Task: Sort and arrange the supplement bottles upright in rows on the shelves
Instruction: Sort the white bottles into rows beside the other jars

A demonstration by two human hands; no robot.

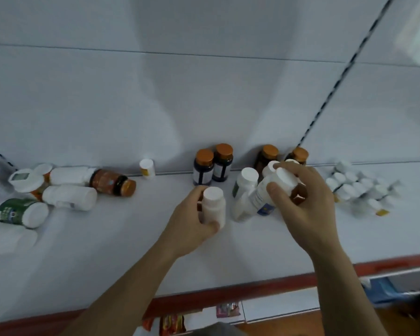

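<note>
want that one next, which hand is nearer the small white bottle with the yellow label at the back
Left. The left hand, holding a plain white plastic bottle, is front-right of the small white yellow-labelled bottle; the right hand, holding a blue-labelled white bottle, is farther right.

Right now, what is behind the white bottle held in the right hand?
Two orange-capped brown bottles stand behind the white bottle at the back wall, plus another white cap. The right hand and bottle cover their lower parts.
</note>
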